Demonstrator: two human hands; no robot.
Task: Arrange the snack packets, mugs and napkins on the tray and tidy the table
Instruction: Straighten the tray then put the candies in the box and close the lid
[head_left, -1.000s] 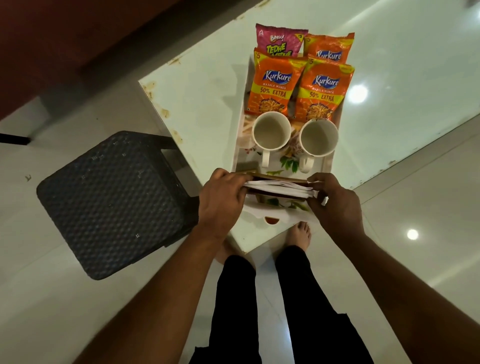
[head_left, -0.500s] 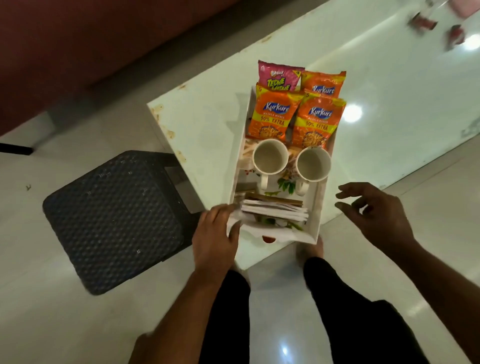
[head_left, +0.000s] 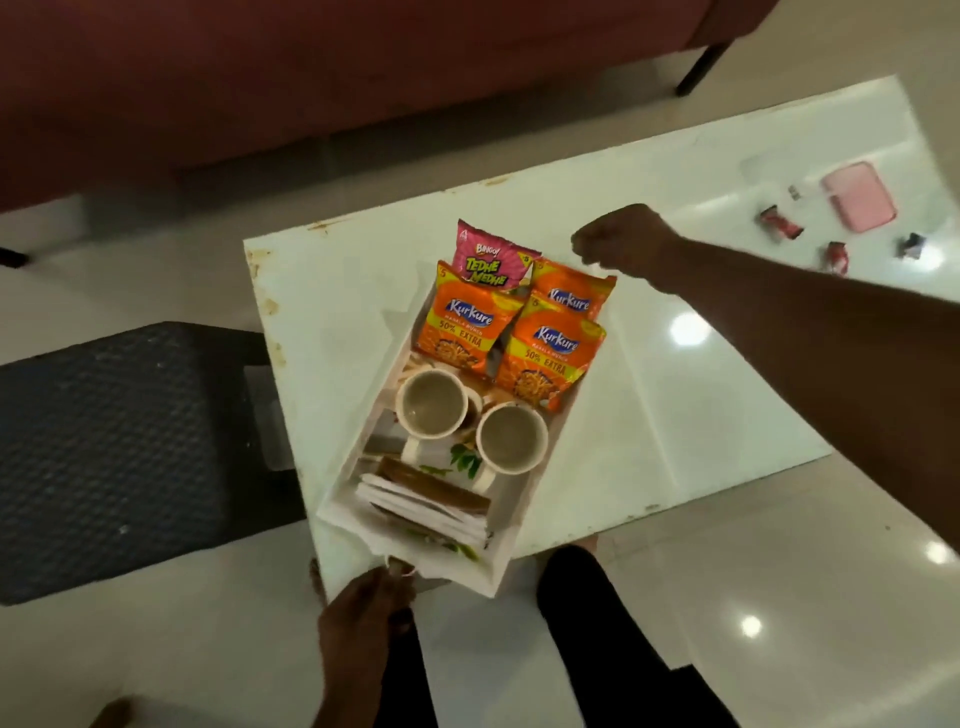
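Tray (head_left: 537, 470), white and fully loaded; left hand (head_left: 363, 608) grip closed on its near edge, right hand (head_left: 621, 240) loosely curled, empty.

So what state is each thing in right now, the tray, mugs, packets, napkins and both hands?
Tray: on the table, near end over the edge.
Mugs: upright, no drink visible.
Snack packets: sealed, overlapping at the far end.
Napkins: stacked at the near end.
Left hand: gripping the tray's near end.
Right hand: loosely closed, above the far end, holding nothing visible.
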